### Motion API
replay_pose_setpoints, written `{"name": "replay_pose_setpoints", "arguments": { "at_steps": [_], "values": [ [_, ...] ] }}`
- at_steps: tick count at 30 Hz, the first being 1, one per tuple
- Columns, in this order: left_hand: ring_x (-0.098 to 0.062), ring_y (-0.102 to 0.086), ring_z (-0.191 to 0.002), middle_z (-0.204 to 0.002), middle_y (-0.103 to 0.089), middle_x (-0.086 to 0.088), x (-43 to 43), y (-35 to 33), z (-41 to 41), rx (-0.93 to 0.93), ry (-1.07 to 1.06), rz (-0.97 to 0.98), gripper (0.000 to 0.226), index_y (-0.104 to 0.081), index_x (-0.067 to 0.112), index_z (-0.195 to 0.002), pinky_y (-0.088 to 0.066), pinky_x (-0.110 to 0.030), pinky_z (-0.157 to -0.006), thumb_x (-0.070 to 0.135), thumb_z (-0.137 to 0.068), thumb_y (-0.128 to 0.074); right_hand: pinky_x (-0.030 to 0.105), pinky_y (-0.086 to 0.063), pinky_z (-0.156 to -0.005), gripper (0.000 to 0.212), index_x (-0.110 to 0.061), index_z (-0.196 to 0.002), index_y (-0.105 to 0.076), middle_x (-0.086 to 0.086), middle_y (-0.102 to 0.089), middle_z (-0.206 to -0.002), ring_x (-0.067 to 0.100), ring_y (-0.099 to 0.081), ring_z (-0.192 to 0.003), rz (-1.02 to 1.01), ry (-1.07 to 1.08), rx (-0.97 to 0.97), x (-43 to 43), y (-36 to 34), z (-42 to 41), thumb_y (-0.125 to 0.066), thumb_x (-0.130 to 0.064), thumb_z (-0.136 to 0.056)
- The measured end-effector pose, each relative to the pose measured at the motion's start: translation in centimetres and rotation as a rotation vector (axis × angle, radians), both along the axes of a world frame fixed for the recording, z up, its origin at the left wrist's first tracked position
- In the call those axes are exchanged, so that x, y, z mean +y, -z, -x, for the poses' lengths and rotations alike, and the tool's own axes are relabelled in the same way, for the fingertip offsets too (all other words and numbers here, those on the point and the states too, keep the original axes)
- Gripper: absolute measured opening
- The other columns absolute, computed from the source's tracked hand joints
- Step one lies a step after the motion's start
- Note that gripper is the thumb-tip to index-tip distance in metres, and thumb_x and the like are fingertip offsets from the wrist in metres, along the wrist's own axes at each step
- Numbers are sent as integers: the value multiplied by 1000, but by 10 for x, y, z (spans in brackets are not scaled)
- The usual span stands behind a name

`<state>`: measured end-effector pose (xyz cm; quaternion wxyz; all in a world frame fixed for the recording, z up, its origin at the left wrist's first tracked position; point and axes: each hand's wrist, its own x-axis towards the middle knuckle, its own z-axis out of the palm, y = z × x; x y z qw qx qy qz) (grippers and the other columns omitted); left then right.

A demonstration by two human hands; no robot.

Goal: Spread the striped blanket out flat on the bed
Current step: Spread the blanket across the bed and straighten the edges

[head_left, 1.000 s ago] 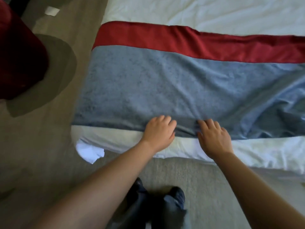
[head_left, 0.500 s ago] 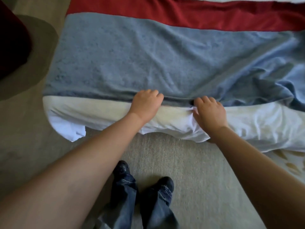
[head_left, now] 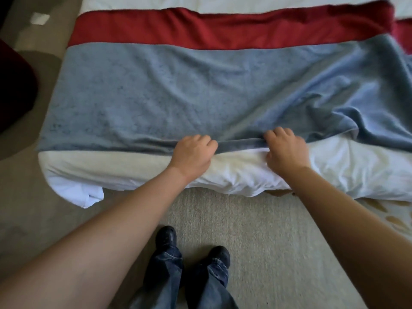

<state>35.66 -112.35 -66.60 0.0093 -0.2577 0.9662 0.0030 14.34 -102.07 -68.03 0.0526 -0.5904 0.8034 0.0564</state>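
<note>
Our two, left grip (head_left: 192, 156) and right grip (head_left: 286, 150), both clutch the one striped blanket (head_left: 178, 90) on one bed (head_left: 356, 168)

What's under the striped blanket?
A white sheet shows beyond the near and far edges of the striped blanket. The left hand and right hand grip the near hem. Whatever lies beneath its middle is hidden.

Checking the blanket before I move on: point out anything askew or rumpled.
The striped blanket lies smooth at left, but its right side is bunched into folds, and its far right corner buckles instead of lying flat.
</note>
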Motion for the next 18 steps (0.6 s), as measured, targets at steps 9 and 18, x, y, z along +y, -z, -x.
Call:
{"name": "replay_pose_setpoints", "arguments": {
  "at_steps": [9, 18],
  "values": [
    [-25, -51, -44, -53, -54, -10, 22, 8, 78, 33, 78, -114, 18, -55, 4, -59, -33, -22, -45, -10, -56, -65, 31, -41, -63, 11, -14, -92, -59, 4, -63, -86, 26, -60, -81, -130, -51, 107, 24, 3, 63, -53, -11, -83],
    [-26, -59, -71, -76, -60, -5, -4, -5, 90, -40, 142, -62, 22, -58, 14, -80, -41, -31, -56, 35, -82, -52, 32, -40, -68, 32, -20, -98, -57, 1, -57, -93, 23, -55, -92, -111, -87, -111, 35, -23, 79, -52, -44, -79]
  ]
}}
